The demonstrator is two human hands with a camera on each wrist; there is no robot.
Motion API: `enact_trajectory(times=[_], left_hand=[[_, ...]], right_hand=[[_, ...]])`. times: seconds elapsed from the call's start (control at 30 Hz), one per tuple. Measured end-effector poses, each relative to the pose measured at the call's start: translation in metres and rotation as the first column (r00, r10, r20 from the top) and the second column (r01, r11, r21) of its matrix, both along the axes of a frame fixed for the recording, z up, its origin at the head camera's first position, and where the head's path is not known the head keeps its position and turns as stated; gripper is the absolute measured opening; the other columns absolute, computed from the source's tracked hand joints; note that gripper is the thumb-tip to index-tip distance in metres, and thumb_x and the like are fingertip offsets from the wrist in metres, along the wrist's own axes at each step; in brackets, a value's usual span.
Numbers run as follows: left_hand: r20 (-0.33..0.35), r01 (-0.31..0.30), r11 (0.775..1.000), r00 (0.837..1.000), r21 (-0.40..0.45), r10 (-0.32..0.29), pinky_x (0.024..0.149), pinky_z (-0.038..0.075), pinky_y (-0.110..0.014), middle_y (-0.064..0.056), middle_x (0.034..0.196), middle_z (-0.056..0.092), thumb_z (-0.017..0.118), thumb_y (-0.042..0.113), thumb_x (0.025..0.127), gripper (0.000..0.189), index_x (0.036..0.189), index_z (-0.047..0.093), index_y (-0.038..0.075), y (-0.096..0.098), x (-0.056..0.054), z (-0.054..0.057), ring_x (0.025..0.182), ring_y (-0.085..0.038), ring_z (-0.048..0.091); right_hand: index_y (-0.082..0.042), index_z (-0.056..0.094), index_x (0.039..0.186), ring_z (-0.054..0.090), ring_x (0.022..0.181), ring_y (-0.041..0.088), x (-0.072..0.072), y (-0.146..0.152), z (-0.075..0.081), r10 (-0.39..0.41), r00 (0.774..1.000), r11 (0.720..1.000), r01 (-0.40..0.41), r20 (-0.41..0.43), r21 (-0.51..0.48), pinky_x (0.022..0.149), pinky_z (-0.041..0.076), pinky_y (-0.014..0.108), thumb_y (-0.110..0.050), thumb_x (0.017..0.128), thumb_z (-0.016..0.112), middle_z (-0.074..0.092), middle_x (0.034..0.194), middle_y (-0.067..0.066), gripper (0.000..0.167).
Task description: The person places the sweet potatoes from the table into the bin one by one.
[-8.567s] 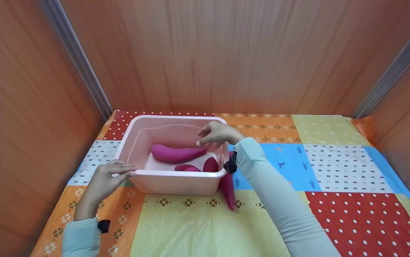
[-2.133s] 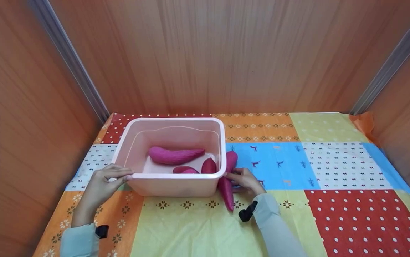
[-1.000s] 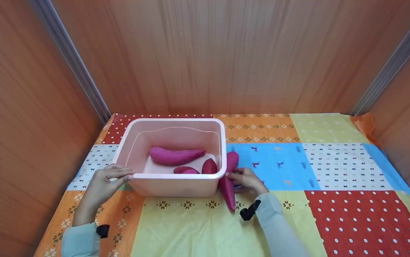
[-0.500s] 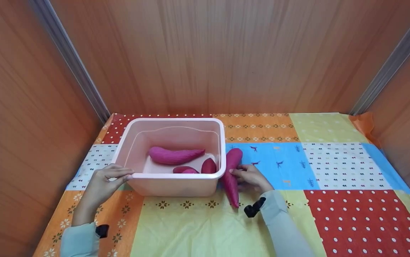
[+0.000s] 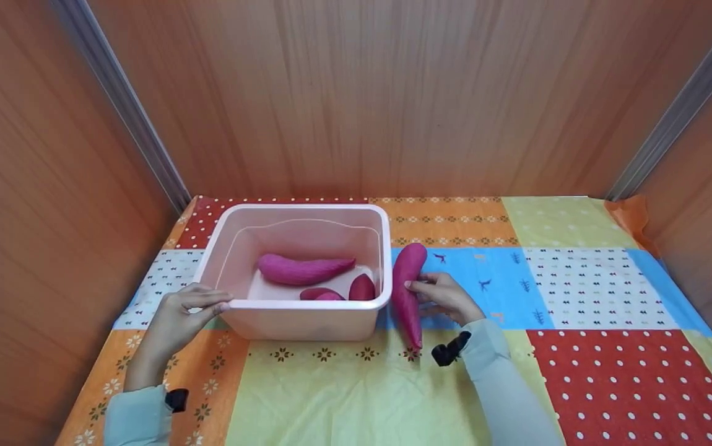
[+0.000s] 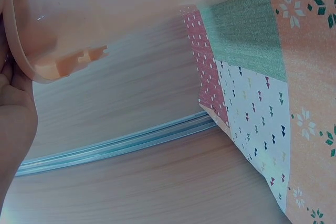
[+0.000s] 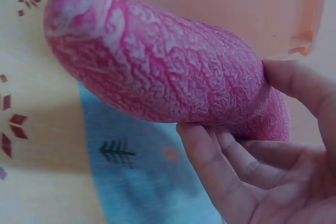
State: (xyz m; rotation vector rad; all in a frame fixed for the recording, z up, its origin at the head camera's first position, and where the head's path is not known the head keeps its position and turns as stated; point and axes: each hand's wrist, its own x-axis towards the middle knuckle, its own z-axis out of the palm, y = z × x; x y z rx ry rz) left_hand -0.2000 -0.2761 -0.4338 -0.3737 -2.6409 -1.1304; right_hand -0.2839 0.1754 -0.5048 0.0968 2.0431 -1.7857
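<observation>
My left hand (image 5: 178, 328) pinches the near left corner of a pink plastic tub (image 5: 306, 321) between thumb and fingers; the left wrist view has this hand at its left edge. Just outside the tub's right wall, my right hand (image 5: 446, 297) holds a long magenta sweet potato (image 5: 407, 279), its wrinkled skin plain in the right wrist view. Thumb and fingertips pinch the sweet potato (image 7: 163, 61) from opposite sides, its narrow tip pointing toward me in the head view. Inside the tub lies another magenta sweet potato (image 5: 303, 271).
Two darker magenta pieces, one on the right (image 5: 362, 288) and one in the middle (image 5: 322, 294), sit in the tub, partly hidden by its front wall. A patchwork cloth (image 5: 603, 378) covers the table. Wooden panels (image 5: 368, 99) enclose the back and sides.
Earlier the right hand was over the tub; then it took hold of the sweet potato beside it. Since then the sweet potato has moved away from the tub's wall, rightward and farther back.
</observation>
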Motion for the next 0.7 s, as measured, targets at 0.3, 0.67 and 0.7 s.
enact_trajectory(times=[0.3, 0.67, 0.7], left_hand=[[-0.008, 0.007, 1.0, 1.0, 0.009, -0.006, 0.078, 0.049, -0.008, -0.003, 0.095, 0.073, 0.075, 0.008, 0.081, 0.022, 0.103, 0.077, 0.011, 0.001, 0.0, 0.0, 0.088, 0.004, 0.058], [-0.009, 0.009, 1.0, 1.0, 0.017, -0.009, 0.077, 0.049, -0.008, -0.003, 0.095, 0.073, 0.076, 0.006, 0.08, 0.023, 0.103, 0.076, 0.01, 0.001, 0.0, 0.001, 0.088, 0.005, 0.058], [-0.006, 0.007, 1.0, 1.0, 0.015, -0.007, 0.078, 0.049, -0.009, -0.003, 0.096, 0.073, 0.076, 0.007, 0.08, 0.023, 0.103, 0.076, 0.01, 0.001, 0.0, 0.001, 0.088, 0.005, 0.058]], right_hand=[[0.0, 0.045, 0.139, 0.069, 0.088, 0.021, -0.004, 0.003, 0.019, 0.008, 1.0, 0.999, -0.006, -0.027, 0.052, 0.076, 0.06, 0.041, -0.033, 0.089, 0.069, 0.067, 0.113, 0.015, 0.065], [-0.001, 0.044, 0.139, 0.067, 0.091, 0.024, -0.014, 0.008, 0.045, 0.04, 0.998, 0.996, -0.035, -0.054, 0.078, 0.077, 0.06, 0.04, -0.033, 0.089, 0.069, 0.065, 0.111, 0.013, 0.065], [-0.002, 0.045, 0.139, 0.066, 0.092, 0.025, -0.014, 0.008, 0.048, 0.044, 0.997, 0.996, -0.039, -0.059, 0.086, 0.077, 0.06, 0.04, -0.033, 0.088, 0.069, 0.065, 0.111, 0.013, 0.064]])
